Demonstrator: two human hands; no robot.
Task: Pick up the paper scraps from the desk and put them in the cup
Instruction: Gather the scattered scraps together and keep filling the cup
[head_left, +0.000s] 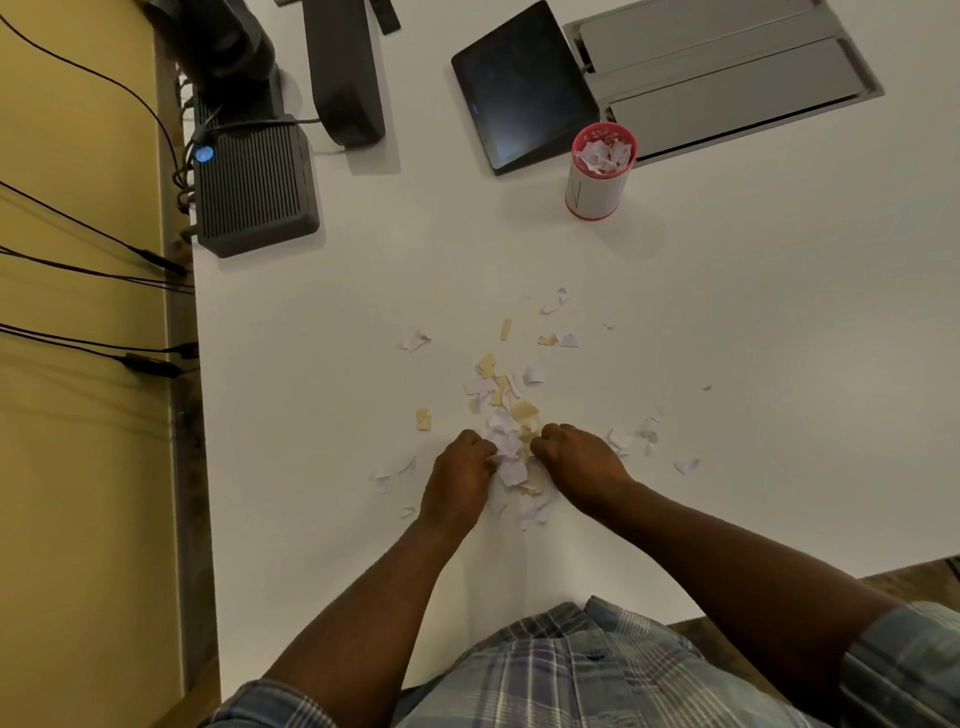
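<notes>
White and tan paper scraps (503, 400) lie scattered over the middle of the white desk (727, 364). A bunch of them (514, 457) is pressed between my two hands near the front. My left hand (460, 478) curls against the left side of that bunch, my right hand (576, 457) against its right side, both with fingers bent onto the paper. The cup (600, 171), white with a red rim and base, stands upright at the back right and holds several scraps. Loose scraps also lie to the right (636, 434) and left (415, 340).
A dark tablet (524, 88) leans beside the cup, with a grey cable tray (727, 78) behind it. At the back left stand a black ribbed box (254, 187) and a monitor foot (345, 73). Cables hang past the desk's left edge.
</notes>
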